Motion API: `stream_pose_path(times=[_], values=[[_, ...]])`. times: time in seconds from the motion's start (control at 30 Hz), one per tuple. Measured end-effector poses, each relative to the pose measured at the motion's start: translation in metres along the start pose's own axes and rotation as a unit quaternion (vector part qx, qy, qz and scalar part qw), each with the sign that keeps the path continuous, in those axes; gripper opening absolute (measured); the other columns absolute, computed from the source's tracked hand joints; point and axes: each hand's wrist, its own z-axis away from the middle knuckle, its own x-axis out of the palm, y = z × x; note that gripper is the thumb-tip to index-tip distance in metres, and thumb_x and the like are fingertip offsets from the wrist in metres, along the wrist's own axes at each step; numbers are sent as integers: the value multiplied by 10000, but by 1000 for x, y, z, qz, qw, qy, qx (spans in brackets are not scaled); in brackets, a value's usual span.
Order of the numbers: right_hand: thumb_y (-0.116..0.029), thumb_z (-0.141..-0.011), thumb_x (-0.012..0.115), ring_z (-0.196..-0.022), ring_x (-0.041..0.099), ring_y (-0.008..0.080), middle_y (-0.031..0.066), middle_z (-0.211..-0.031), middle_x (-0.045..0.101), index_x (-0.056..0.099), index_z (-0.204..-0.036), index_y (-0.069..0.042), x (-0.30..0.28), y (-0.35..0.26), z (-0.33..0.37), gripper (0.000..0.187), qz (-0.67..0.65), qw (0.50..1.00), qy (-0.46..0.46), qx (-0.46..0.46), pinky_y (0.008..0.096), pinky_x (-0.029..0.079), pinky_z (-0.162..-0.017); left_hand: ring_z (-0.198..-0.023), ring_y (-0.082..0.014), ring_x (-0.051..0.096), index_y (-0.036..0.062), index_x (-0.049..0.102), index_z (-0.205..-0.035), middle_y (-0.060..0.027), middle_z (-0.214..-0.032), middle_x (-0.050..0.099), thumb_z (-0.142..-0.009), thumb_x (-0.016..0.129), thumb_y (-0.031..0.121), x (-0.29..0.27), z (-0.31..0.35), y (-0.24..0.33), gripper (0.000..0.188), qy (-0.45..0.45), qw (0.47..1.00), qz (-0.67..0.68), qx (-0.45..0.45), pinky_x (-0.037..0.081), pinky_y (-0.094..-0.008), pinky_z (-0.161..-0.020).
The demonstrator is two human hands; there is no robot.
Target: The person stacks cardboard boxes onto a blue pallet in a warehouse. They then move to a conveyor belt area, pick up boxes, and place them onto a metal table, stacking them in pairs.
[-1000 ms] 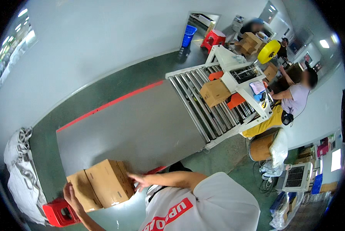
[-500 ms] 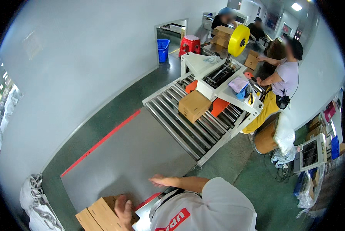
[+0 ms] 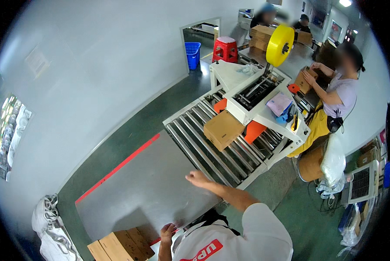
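My right hand [image 3: 198, 178] reaches forward over the grey tabletop [image 3: 138, 178], close to the near end of the roller conveyor [image 3: 190, 141]. It is empty, with fingers loosely bent and a little apart. My left hand [image 3: 168, 232] is close to my body above the table's near edge. Its fingers are curled in, and nothing shows in them. Just left of it, several brown cardboard boxes [image 3: 116, 245] stand side by side at the table's near corner. Another closed cardboard box [image 3: 224, 130] sits on the rollers at the mouth of the box-sealing machine [image 3: 258, 89], apart from both hands.
A yellow tape roll [image 3: 280, 45] tops the machine. Beyond it a co-worker [image 3: 341, 93] handles a small carton [image 3: 306, 80]. White sacks [image 3: 51, 228] lie at lower left. On the right stand a brown drum [image 3: 311, 165] and a grilled appliance [image 3: 362, 182].
My left hand has left the boxes and drawn back right, toward my body. My right hand has moved forward toward the rollers. The co-worker now has both hands at the carton.
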Motion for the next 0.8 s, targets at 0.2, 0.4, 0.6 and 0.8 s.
stream_pose_path(times=[0.2,0.4,0.6,0.8], values=[[-248,-864,626,-956,608,354,196,-1007,606,578,-1036,4,-119,-47,-108,309,300,923,178,-163,464,503,-796,-941,-214,650,14,552,-1189,-96,-1057,663,-889,663,289,3,15,-11,422,76,995,52,-27,491,-355,-775],[-434,-885,587,-1336,366,367,228,-1390,445,487,-1313,31,-221,-12,-162,639,450,887,100,17,487,272,-1130,-931,-221,648,10,549,-1188,-107,-1052,659,-879,671,266,3,26,-6,419,103,992,70,-34,488,-366,-759],[-420,-898,570,-1112,543,335,171,-1061,640,670,-965,-7,-208,-3,-109,430,423,888,105,-145,461,405,-1015,-910,-215,649,18,569,-1166,-106,-1041,657,-899,633,249,-11,23,4,359,126,988,60,-60,502,-370,-772],[-332,-905,560,-884,617,312,128,-837,674,671,-673,-31,-198,20,-29,397,460,848,34,-260,450,468,-896,-899,-224,651,-5,558,-1169,-113,-1052,645,-907,622,232,-22,3,23,359,101,991,81,-28,513,-337,-713]])
